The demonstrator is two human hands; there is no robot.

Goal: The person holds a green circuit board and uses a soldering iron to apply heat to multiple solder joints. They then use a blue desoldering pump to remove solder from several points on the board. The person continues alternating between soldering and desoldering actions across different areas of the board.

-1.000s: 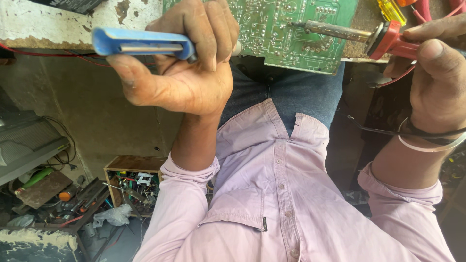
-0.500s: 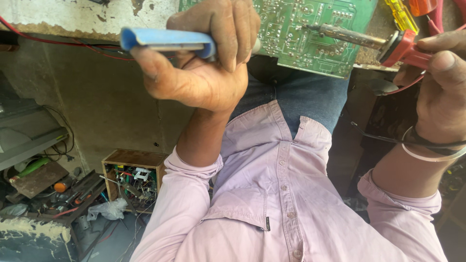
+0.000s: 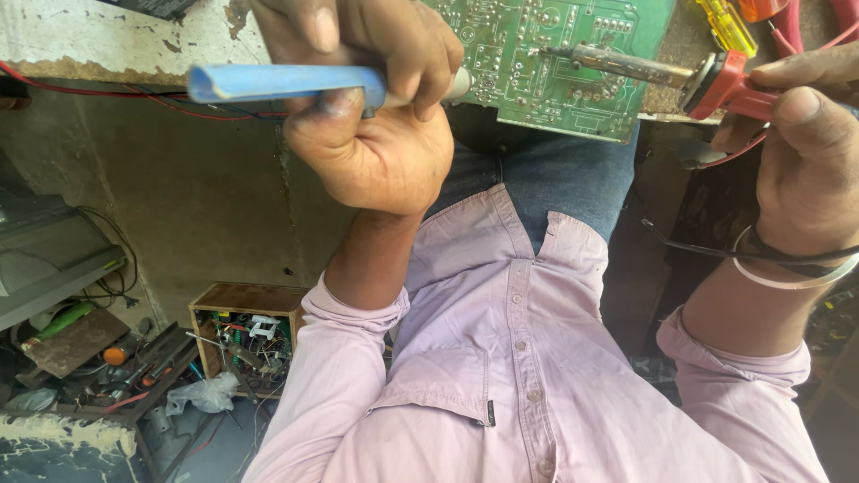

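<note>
Drifting rightward, the left hand (image 3: 376, 134) is gripping a blue pump (image 3: 286, 82); the right hand (image 3: 805, 152) is clutching a soldering iron (image 3: 662, 76) over the circuit board (image 3: 546, 54).

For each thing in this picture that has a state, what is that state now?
Left hand: closed around the blue tool.
Blue tool: held level, off the bench.
Right hand: grips the soldering iron.
Soldering iron: held, tip over the circuit board.
Circuit board: lying flat, solder side up.
Wooden box: open, full of parts.
</note>
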